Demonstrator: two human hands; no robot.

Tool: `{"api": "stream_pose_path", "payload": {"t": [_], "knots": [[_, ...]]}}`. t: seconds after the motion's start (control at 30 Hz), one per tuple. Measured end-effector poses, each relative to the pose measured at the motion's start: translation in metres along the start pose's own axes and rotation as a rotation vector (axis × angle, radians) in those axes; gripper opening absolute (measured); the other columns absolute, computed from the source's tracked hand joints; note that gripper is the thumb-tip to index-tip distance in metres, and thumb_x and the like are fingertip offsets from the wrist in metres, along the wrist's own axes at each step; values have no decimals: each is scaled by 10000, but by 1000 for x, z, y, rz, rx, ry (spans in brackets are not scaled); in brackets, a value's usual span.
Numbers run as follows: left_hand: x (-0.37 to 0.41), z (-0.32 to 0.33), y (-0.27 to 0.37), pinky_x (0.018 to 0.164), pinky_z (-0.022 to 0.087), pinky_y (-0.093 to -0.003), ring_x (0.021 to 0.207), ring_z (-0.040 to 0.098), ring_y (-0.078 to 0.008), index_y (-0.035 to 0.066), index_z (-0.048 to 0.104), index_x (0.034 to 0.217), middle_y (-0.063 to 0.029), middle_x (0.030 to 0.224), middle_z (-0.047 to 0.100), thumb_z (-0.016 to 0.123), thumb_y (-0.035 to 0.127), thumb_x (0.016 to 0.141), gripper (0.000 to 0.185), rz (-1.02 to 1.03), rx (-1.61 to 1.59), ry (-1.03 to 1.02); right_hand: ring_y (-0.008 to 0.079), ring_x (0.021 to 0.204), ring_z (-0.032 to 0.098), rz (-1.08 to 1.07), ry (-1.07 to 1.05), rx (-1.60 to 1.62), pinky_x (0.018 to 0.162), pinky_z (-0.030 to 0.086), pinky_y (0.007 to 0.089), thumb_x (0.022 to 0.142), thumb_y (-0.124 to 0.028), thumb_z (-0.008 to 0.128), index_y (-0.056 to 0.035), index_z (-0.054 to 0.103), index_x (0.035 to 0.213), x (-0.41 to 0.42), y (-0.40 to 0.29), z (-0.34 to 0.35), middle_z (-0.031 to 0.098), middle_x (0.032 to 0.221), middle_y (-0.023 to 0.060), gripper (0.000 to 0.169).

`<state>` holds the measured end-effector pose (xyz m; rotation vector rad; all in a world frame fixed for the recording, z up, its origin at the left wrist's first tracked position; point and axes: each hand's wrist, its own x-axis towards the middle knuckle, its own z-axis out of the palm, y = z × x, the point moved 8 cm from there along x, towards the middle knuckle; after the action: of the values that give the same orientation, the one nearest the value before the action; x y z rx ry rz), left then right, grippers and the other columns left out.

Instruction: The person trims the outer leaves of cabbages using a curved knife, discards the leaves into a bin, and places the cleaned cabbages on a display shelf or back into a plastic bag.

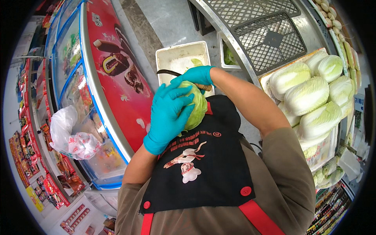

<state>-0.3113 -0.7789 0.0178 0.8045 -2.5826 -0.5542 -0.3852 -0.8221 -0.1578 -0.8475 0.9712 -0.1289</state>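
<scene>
A round head of green cabbage rests against the front of my black apron. My left hand, in a teal glove, is spread over its left side and holds it. My right hand, gloved the same way, grips a knife at the cabbage's far side. The knife's dark curved blade points left, and the end of its wooden handle shows below my right palm. Part of the knife is hidden by my fingers. Beneath my hands stands a white bin with loose leaf pieces inside.
On the left runs a red-sided freezer chest with plastic bags on its lid. A metal-edged stand with black plastic grates is at the upper right. Several napa cabbages are piled at right. Another white bin holds greens.
</scene>
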Motion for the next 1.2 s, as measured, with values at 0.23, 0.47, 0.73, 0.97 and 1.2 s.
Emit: {"api": "stream_pose_path", "payload": {"t": [0.23,0.47,0.73,0.97,1.2], "knots": [[-26,7,8,775,522,-346,879,654,-276,114,670,1008,-70,994,660,646,99,808,202,-120,-532,-177,107,303,224,93,10,179,336,114,310,817,-573,605,-155,615,713,10,34,-10,421,447,-1,431],[-44,30,19,764,510,-310,852,654,-224,57,657,974,-84,943,652,631,106,866,121,-213,-863,-426,188,858,611,21,-95,718,743,493,342,901,-491,546,-68,626,1078,37,92,-4,640,997,99,465],[-56,29,20,754,492,-290,843,633,-184,60,672,961,-75,917,655,644,118,869,113,-350,-910,-592,212,1162,560,-457,-328,1133,1003,441,385,990,-307,431,-67,467,1349,9,70,21,555,1308,99,433],[-62,-16,-30,757,488,-314,858,623,-206,12,650,826,-104,877,654,647,103,837,92,-625,-1159,-203,248,1177,546,-614,-277,1144,1014,437,402,978,-255,455,-65,425,1374,-2,73,-9,507,1357,110,440],[-85,-45,-126,819,481,-328,889,597,-204,39,605,938,-83,933,608,611,262,904,226,-507,-1334,617,246,1176,548,-697,-125,953,1001,450,400,974,-237,463,-63,434,1366,-36,71,-22,514,1347,118,430]]}}
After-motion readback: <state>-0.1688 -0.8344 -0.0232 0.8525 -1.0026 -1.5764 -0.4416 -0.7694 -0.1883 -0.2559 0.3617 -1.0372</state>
